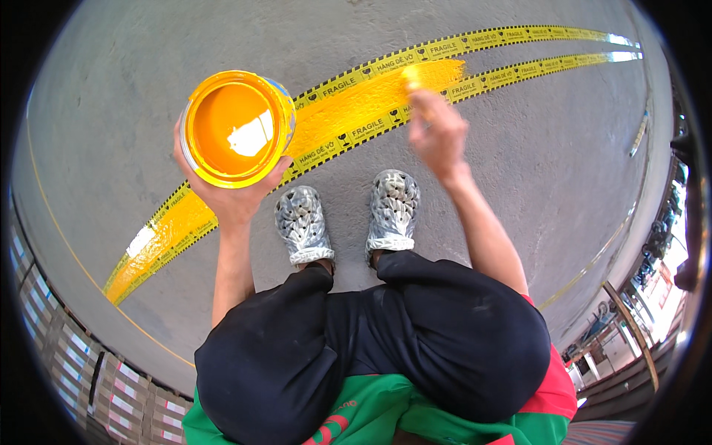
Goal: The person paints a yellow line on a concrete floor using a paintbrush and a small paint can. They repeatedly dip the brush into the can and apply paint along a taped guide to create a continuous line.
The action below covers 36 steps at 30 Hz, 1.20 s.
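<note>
My left hand is wrapped round a paint can from below, holding it above the floor. Glossy yellow-orange paint fills it partway, and paint coats its rim. My right hand is closed on a paintbrush, blurred by motion, whose yellow bristles meet the floor. Beneath the brush runs a wet yellow painted stripe, bordered by an upper strip of yellow-and-black tape and a lower one. Most of the brush handle is hidden in my fingers.
My feet, in grey-white clogs, stand just below the lower tape. A thin yellow line crosses the grey concrete floor at left. Stacked goods line the lower left; a wooden bar leans at the lower right.
</note>
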Each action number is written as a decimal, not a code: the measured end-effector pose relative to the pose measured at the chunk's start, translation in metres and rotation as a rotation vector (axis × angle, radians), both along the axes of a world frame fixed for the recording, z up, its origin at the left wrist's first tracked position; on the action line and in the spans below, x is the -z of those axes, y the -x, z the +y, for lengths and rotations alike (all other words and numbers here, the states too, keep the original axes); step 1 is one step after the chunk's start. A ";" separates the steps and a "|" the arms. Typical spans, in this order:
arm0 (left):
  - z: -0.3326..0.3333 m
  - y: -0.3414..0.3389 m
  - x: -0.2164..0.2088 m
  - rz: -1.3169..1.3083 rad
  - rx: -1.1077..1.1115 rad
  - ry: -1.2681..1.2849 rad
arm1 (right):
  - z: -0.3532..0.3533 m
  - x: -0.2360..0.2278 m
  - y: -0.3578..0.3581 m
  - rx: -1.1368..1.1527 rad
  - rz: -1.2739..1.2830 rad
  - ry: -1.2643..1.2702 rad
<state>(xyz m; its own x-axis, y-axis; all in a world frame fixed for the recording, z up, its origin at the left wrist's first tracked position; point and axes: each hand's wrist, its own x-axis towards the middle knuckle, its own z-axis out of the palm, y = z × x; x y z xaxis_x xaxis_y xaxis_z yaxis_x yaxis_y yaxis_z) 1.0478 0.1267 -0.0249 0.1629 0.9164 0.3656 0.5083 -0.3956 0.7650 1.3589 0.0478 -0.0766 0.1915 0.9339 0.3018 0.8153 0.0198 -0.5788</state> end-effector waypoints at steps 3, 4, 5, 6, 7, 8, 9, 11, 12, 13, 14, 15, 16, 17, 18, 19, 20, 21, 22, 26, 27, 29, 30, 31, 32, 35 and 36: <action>0.000 -0.002 -0.001 0.000 0.005 0.020 | -0.009 0.000 0.075 -0.095 0.491 0.101; 0.000 -0.003 -0.002 -0.001 0.009 0.030 | -0.013 -0.002 0.093 -0.105 0.754 0.256; 0.000 -0.004 -0.002 -0.016 0.010 0.036 | -0.014 -0.001 0.104 -0.133 0.873 0.343; 0.000 -0.004 -0.002 -0.030 0.011 0.043 | -0.011 0.002 0.109 -0.066 0.848 0.371; 0.000 -0.004 -0.003 -0.043 0.008 0.056 | -0.008 0.003 0.106 -0.042 0.831 0.346; 0.000 -0.003 -0.004 -0.058 0.013 0.053 | -0.004 0.003 0.099 -0.057 0.818 0.306; 0.001 -0.002 -0.004 -0.075 0.013 0.052 | 0.002 0.005 0.080 0.007 0.667 0.249; 0.003 0.001 -0.004 -0.076 0.005 0.045 | 0.008 0.008 0.032 0.219 0.578 0.207; 0.004 0.004 -0.005 -0.057 -0.005 0.039 | 0.009 0.005 0.003 0.269 0.514 0.150; 0.004 0.006 -0.005 -0.036 -0.019 0.037 | 0.007 -0.002 -0.026 0.301 0.369 0.119; 0.003 0.007 -0.005 -0.013 -0.039 0.034 | 0.005 -0.007 -0.049 0.341 0.230 0.108; 0.003 0.008 -0.005 0.010 -0.053 0.031 | 0.005 -0.006 -0.063 0.311 0.106 0.039; 0.004 0.008 -0.004 0.029 -0.071 0.026 | 0.007 -0.005 -0.072 0.290 -0.014 -0.015; 0.005 0.007 -0.004 0.012 -0.067 0.029 | 0.008 -0.005 -0.073 0.300 -0.135 -0.084; 0.006 0.007 -0.003 -0.006 -0.067 0.036 | 0.006 -0.003 -0.064 0.196 -0.133 -0.065; 0.007 0.006 -0.003 -0.020 -0.072 0.050 | 0.007 0.001 -0.047 0.107 -0.136 -0.072; 0.007 0.005 -0.003 -0.007 -0.063 0.034 | 0.003 0.003 -0.022 0.038 -0.126 0.003; 0.007 0.005 -0.004 0.013 -0.059 0.027 | -0.003 0.004 0.007 -0.060 -0.135 0.065; 0.007 0.005 -0.005 0.033 -0.066 0.029 | -0.004 0.006 0.035 -0.105 0.071 0.006; 0.008 0.003 -0.008 0.024 -0.047 0.037 | -0.014 -0.002 0.110 -0.219 0.745 0.318; 0.008 0.003 -0.008 0.022 -0.045 0.034 | -0.010 -0.001 0.111 -0.242 0.703 0.256; 0.008 0.006 -0.009 0.001 -0.049 0.027 | 0.001 0.000 0.088 -0.137 0.586 0.176; 0.008 0.008 -0.009 -0.020 -0.057 0.018 | 0.007 0.003 0.073 -0.106 0.507 0.134; 0.009 0.010 -0.010 -0.042 -0.065 0.008 | 0.006 0.003 0.049 0.014 0.502 0.205; 0.009 0.013 -0.009 -0.033 -0.080 -0.003 | 0.006 0.002 0.021 0.110 0.368 0.226; 0.010 0.024 -0.009 0.015 -0.139 -0.009 | 0.009 -0.006 -0.049 0.151 -0.176 -0.079; 0.011 0.028 -0.010 0.041 -0.158 0.003 | 0.012 -0.006 -0.058 0.148 -0.213 -0.039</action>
<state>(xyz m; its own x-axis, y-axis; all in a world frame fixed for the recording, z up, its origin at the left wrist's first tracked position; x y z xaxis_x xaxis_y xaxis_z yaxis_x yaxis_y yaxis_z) 1.0195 0.1378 -0.0153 0.0313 0.9330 0.3584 0.5950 -0.3055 0.7434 1.4170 0.0597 -0.0710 0.2533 0.8875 0.3849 0.9143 -0.0897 -0.3949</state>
